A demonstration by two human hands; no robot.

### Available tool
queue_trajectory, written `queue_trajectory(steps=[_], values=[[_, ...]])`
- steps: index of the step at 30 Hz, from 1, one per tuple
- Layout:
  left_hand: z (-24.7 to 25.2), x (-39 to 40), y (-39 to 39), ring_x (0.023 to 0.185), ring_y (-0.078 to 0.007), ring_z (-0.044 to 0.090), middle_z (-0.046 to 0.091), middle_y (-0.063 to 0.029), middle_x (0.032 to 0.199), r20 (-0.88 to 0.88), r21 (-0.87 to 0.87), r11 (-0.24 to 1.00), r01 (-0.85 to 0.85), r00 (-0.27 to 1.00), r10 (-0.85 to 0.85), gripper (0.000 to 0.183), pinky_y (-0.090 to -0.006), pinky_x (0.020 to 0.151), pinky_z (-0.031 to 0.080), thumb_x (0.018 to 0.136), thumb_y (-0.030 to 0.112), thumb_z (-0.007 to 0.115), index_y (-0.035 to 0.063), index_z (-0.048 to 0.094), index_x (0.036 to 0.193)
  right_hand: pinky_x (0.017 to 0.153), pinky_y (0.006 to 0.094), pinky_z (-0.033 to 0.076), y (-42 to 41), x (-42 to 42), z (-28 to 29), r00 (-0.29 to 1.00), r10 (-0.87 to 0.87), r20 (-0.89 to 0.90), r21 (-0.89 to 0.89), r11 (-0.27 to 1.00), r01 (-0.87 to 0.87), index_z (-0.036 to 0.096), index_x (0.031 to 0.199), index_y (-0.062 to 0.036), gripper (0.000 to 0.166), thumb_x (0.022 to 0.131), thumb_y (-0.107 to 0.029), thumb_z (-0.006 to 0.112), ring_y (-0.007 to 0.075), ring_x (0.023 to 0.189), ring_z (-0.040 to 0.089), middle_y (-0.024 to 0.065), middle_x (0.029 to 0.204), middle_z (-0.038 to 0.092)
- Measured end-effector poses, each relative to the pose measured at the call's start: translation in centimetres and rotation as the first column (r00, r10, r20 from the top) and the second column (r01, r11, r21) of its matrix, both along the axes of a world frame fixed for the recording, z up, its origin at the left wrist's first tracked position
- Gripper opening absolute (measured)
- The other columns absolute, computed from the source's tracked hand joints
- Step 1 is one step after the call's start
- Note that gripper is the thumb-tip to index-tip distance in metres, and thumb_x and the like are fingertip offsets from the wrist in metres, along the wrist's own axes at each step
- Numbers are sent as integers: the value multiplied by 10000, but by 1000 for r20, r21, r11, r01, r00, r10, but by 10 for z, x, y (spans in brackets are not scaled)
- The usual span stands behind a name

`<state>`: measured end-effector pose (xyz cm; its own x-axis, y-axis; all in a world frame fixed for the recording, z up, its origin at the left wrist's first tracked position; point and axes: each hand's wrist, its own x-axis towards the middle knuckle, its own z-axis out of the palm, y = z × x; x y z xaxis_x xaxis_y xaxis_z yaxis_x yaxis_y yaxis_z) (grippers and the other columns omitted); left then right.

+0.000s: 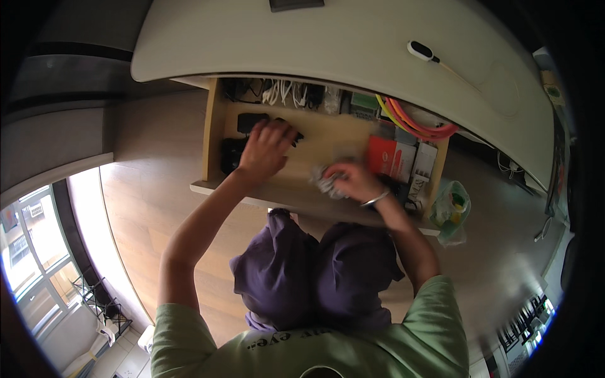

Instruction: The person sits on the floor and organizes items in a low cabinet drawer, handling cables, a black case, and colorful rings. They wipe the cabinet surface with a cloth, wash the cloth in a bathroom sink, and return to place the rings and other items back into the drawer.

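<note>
An open wooden drawer point(340, 127) lies before me under the table top. Over its left part is my left hand point(269, 146), palm down, at a small black object point(295, 134); the fingers hide whether it is gripped. Black cases point(231, 153) lie beside and beneath that hand. My right hand point(357, 179), blurred and wearing a silver bangle point(375, 198), is shut on a crumpled grey-white cloth point(326, 182) above the drawer's front part. To its right are a red and white box point(390, 156) and a white box point(424, 160).
White cables point(283, 92) and pink and yellow loops point(416, 125) fill the drawer's back. A plastic bag point(451, 210) hangs or stands at the drawer's right corner. On the table top point(283, 47) lies a white device point(420, 50) with a cord. My knees point(316, 269) are close to the drawer front.
</note>
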<state>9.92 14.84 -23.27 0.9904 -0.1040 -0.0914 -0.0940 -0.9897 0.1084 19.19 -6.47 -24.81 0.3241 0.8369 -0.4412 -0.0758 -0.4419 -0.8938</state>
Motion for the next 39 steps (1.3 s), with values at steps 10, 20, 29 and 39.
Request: queue_trajectory(steps=[10,20,29,39], values=[[-65,49,-78,1038,-191,383,431,-32,1086,41,208,781,589,792,-609,432,-374,896,275,643,234,531,138,431,1052,619,199,392,-51,61,32,819,-574,-10,153,808,569,534,920,-28,244,679,-6,495,52,700,473,6,813,533],[-25,-19,-8,895,-222,472,481,-81,917,-422,-102,994,39,903,-78,539,-345,746,387,534,425,622,111,496,953,642,357,432,42,36,-48,601,-148,785,2,972,236,542,823,-91,198,632,-54,506,264,786,519,77,864,524],[-21,-26,2,943,-248,420,440,-93,969,-369,-25,992,122,922,-123,511,-353,765,385,536,343,651,106,481,956,643,357,427,17,-4,-46,746,427,511,-197,903,-382,556,803,-119,193,619,-74,520,264,732,536,86,772,547],[-4,-27,13,887,-248,480,476,-107,934,-342,-432,833,-346,917,204,551,-338,746,404,530,289,687,57,484,986,617,358,446,13,38,-38,359,591,722,-460,798,-389,586,679,-102,96,601,-90,532,238,713,547,69,784,534]])
